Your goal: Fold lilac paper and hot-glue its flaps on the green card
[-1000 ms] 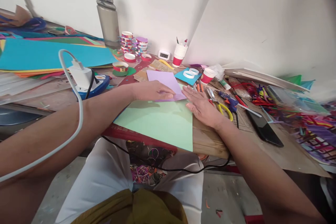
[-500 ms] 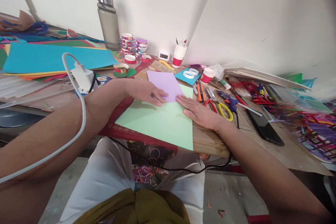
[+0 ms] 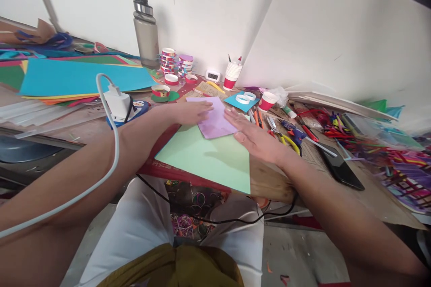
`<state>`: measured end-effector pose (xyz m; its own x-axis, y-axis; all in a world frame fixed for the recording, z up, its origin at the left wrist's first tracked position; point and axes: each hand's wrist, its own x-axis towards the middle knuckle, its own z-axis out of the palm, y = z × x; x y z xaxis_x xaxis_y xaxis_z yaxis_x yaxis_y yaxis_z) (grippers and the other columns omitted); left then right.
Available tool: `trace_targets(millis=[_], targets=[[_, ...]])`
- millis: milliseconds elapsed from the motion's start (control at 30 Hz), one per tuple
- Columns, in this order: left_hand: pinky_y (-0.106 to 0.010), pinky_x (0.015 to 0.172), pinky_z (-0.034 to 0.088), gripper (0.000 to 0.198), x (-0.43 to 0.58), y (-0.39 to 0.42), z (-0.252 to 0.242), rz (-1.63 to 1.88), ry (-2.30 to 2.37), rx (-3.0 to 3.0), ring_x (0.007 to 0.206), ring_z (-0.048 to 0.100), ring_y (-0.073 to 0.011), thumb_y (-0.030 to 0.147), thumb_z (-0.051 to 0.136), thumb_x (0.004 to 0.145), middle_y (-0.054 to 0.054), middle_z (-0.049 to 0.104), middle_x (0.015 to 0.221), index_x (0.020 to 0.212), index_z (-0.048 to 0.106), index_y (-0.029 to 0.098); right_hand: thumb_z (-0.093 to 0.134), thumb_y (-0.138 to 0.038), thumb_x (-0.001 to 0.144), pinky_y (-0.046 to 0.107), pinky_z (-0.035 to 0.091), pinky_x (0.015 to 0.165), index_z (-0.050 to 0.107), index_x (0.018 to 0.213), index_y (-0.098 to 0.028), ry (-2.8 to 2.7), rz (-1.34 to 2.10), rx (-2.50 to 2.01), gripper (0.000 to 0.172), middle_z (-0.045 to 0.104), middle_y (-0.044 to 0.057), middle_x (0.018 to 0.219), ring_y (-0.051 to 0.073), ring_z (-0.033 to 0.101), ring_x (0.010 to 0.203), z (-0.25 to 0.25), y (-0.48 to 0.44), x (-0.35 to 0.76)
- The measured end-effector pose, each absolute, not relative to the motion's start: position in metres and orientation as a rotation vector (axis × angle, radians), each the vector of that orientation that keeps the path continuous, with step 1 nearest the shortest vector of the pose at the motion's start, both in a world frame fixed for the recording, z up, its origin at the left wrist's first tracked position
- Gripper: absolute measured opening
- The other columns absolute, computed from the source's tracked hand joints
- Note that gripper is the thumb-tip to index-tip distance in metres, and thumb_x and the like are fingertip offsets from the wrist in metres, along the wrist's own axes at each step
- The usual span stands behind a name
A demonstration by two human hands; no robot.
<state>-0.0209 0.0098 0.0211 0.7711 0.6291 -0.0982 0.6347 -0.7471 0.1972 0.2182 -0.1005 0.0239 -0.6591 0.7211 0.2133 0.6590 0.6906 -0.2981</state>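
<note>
A folded sheet of purple paper [image 3: 215, 124] lies on top of a light green sheet [image 3: 205, 152] at the table's front edge. My left hand [image 3: 193, 112] rests on the upper left part of the purple paper, fingers stretched out and slightly blurred. At the right edge of the same paper, my right hand [image 3: 251, 136] lies with its fingers extended over it. Neither hand grasps anything. Behind the paper is a blue square [image 3: 232, 100] with two white paper rings [image 3: 243, 98] on it.
Right of the sheets lie yellow-handled pliers [image 3: 291, 143], a glue gun [image 3: 294, 132] and a black phone [image 3: 340, 168]. Left are a white charger [image 3: 117, 105] with its cable crossing my left arm and stacked coloured sheets [image 3: 87, 74]. A bottle [image 3: 147, 38] and paper cups [image 3: 232, 76] stand behind.
The purple paper's near edge has turned, with a corner now pointing toward me over the green sheet. My left hand has slid up and left; my right hand has shifted slightly upward.
</note>
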Motion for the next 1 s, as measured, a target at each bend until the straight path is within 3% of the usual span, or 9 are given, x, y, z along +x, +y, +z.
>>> trace_targets(millis=[100, 200, 333, 467, 600, 667, 733, 867, 1000], targets=[[-0.038, 0.118, 0.011, 0.053, -0.014, 0.003, 0.013, -0.182, 0.966, 2.746, 0.146, 0.012, -0.0239, 0.021, 0.029, 0.097, -0.016, 0.018, 0.157, 0.147, 0.03, 0.003, 0.026, -0.057, 0.096, 0.045, 0.013, 0.121, 0.02, 0.153, -0.019, -2.777, 0.354, -1.004, 0.069, 0.015, 0.006, 0.159, 0.019, 0.007, 0.147, 0.016, -0.101, 0.192], [-0.04, 0.118, 0.008, 0.055, -0.011, -0.003, 0.013, -0.246, 0.98, 2.746, 0.147, 0.006, -0.0219, 0.023, 0.024, 0.098, -0.014, 0.012, 0.159, 0.15, 0.022, 0.004, 0.025, -0.058, 0.096, 0.046, 0.011, 0.121, 0.021, 0.152, -0.01, -2.855, 0.423, -0.991, 0.074, 0.014, 0.012, 0.158, 0.021, 0.006, 0.147, 0.002, -0.101, 0.178], [-0.039, 0.118, 0.007, 0.058, -0.01, 0.001, 0.014, -0.313, 1.041, 2.734, 0.147, 0.003, -0.0192, 0.027, 0.022, 0.098, -0.01, 0.008, 0.16, 0.152, 0.016, 0.007, 0.028, -0.057, 0.096, 0.047, 0.01, 0.12, 0.023, 0.151, -0.011, -2.815, 0.48, -0.953, 0.073, 0.016, 0.013, 0.158, 0.021, 0.008, 0.147, -0.004, -0.109, 0.179], [-0.036, 0.118, 0.01, 0.06, -0.012, 0.008, 0.009, -0.31, 1.063, 2.758, 0.147, 0.007, -0.0173, 0.034, 0.018, 0.099, -0.007, 0.009, 0.16, 0.153, 0.015, 0.011, 0.028, -0.055, 0.097, 0.042, 0.019, 0.119, 0.037, 0.147, -0.016, -2.711, 0.662, -0.839, 0.064, 0.034, 0.01, 0.153, 0.019, 0.025, 0.144, 0.006, -0.118, 0.189], [-0.038, 0.117, 0.012, 0.056, -0.007, 0.009, 0.005, -0.146, 1.085, 2.893, 0.146, 0.018, -0.0187, 0.03, 0.016, 0.098, -0.009, 0.029, 0.156, 0.148, 0.032, 0.01, 0.022, -0.057, 0.097, 0.042, 0.028, 0.116, 0.047, 0.141, -0.022, -2.389, 0.605, -1.04, 0.061, 0.046, 0.006, 0.146, 0.019, 0.039, 0.137, 0.017, -0.105, 0.206], [-0.041, 0.117, 0.008, 0.056, 0.002, 0.004, 0.003, 0.028, 1.132, 2.97, 0.145, 0.018, -0.0201, 0.03, 0.013, 0.099, -0.01, 0.033, 0.153, 0.145, 0.037, 0.01, 0.021, -0.061, 0.096, 0.045, 0.026, 0.116, 0.045, 0.143, -0.021, -2.223, 0.432, -1.226, 0.066, 0.044, 0.007, 0.147, 0.021, 0.036, 0.139, 0.018, -0.086, 0.213], [-0.04, 0.117, 0.007, 0.059, 0.012, -0.002, 0.0, 0.149, 1.159, 2.974, 0.146, 0.015, -0.0214, 0.035, 0.011, 0.1, -0.013, 0.028, 0.155, 0.147, 0.033, 0.007, 0.019, -0.064, 0.094, 0.045, 0.021, 0.118, 0.04, 0.146, -0.018, -2.166, 0.277, -1.345, 0.072, 0.038, 0.008, 0.152, 0.023, 0.028, 0.143, 0.014, -0.062, 0.216], [-0.042, 0.117, 0.01, 0.076, 0.024, -0.012, -0.009, -0.073, 1.178, 2.875, 0.147, 0.008, -0.0269, 0.054, 0.015, 0.097, -0.017, 0.013, 0.158, 0.151, 0.019, 0.002, 0.014, -0.059, 0.096, 0.044, 0.013, 0.119, 0.029, 0.15, -0.007, -2.227, 0.089, -1.492, 0.077, 0.02, 0.014, 0.158, 0.024, 0.01, 0.147, -0.006, -0.021, 0.211], [-0.042, 0.118, 0.007, 0.088, 0.025, -0.014, -0.013, -0.144, 1.206, 2.818, 0.147, 0.005, -0.0283, 0.068, 0.017, 0.091, -0.015, 0.008, 0.159, 0.153, 0.016, 0.005, 0.016, -0.054, 0.097, 0.054, 0.004, 0.117, 0.019, 0.152, -0.006, -2.421, 0.043, -1.674, 0.073, 0.009, 0.014, 0.16, 0.029, 0.001, 0.147, -0.028, -0.004, 0.205]])
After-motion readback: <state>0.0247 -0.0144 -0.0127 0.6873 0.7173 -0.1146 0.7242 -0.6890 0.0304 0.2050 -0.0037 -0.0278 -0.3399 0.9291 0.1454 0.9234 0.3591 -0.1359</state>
